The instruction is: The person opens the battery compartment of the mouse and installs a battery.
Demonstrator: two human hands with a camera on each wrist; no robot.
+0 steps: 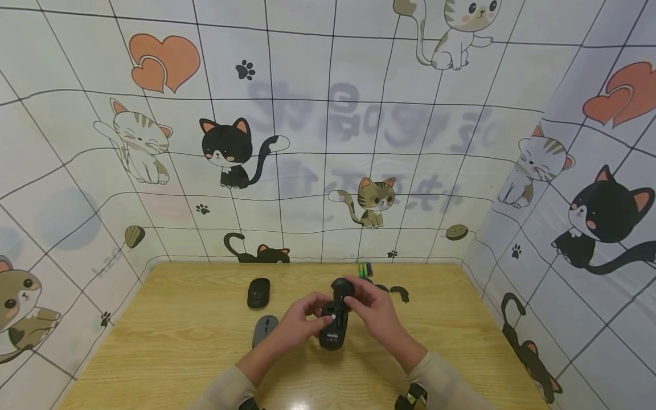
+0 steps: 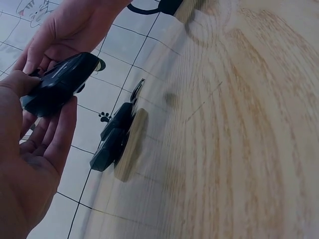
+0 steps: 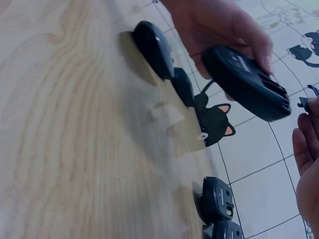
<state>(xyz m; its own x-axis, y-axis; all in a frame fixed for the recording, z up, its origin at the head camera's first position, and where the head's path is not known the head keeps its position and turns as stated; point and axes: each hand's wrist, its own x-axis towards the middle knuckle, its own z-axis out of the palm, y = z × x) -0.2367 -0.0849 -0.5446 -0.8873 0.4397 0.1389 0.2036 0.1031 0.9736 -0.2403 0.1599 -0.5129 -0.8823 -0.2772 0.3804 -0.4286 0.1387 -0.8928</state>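
In the head view my left hand (image 1: 302, 322) grips a black computer mouse (image 1: 332, 336), its underside with an opened slot facing up. The fingers curl round its side, and the thumb lies over it. My right hand (image 1: 376, 313) pinches a rounded black cover piece (image 1: 342, 286) at the far end of the mouse. In the right wrist view the mouse (image 3: 244, 82) and the small black piece (image 3: 304, 103) in my right hand stand apart. The left wrist view shows the mouse (image 2: 60, 84) held above the table.
To the left lie a black mouse (image 1: 258, 292) and a grey mouse (image 1: 265, 329), the latter partly behind my left forearm. Beyond my right hand are green batteries (image 1: 365, 270) and curved black pieces (image 1: 400, 293). Patterned cloth walls (image 1: 307, 239) border the wooden table (image 1: 179, 324).
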